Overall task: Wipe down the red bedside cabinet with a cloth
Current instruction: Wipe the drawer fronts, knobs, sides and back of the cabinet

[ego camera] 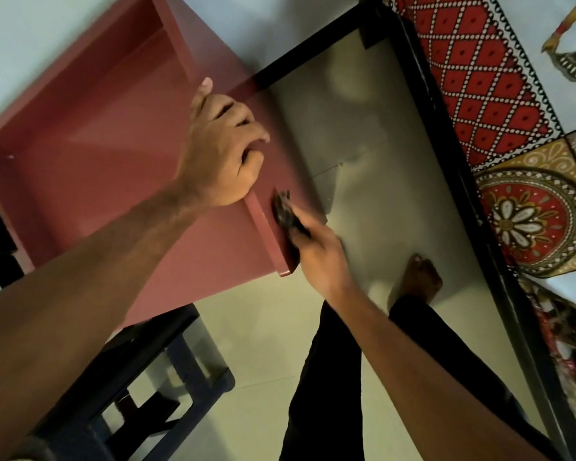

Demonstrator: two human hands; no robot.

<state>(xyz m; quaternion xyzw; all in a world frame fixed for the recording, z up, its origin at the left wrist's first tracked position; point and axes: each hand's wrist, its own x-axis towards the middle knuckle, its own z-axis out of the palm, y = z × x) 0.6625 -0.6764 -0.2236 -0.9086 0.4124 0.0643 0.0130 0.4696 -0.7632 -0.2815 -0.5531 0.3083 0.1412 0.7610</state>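
The red bedside cabinet fills the upper left of the head view, seen from above. My left hand rests on its top right edge, fingers curled over the rim. A dark cloth is pressed against the cabinet's right side panel, just below the top edge. My right hand is closed around that cloth. Most of the cloth is hidden inside the hand.
A black bed frame with a patterned red bedspread runs along the right. A dark stool or rack stands at the lower left. My dark trouser leg and bare foot are on the pale tiled floor between cabinet and bed.
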